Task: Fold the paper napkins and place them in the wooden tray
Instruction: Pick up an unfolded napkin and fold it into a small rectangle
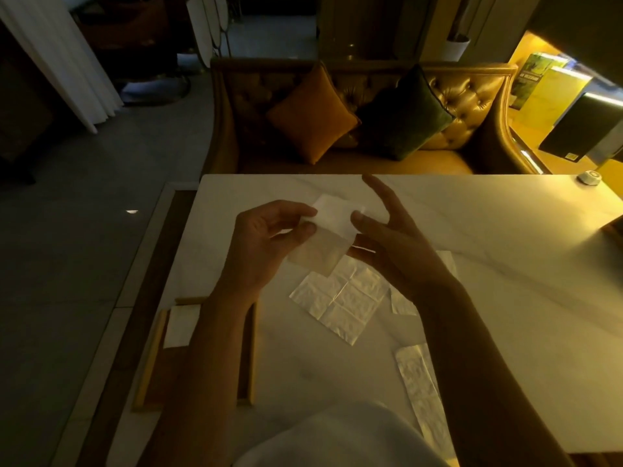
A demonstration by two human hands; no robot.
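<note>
A white paper napkin, partly folded over, is held above the marble table between both hands. My left hand pinches its left edge between thumb and fingers. My right hand grips the right edge with the thumb, the other fingers spread upward. An unfolded napkin lies flat below the hands, and another piece shows under my right wrist. A long folded strip lies near the front right. The wooden tray sits at the lower left with one folded napkin in it, partly hidden by my left forearm.
A tufted sofa with an orange cushion and a dark green cushion stands behind the table. A small round object sits at the table's far right corner. Books lie on a lit shelf at right. Floor lies left of the table.
</note>
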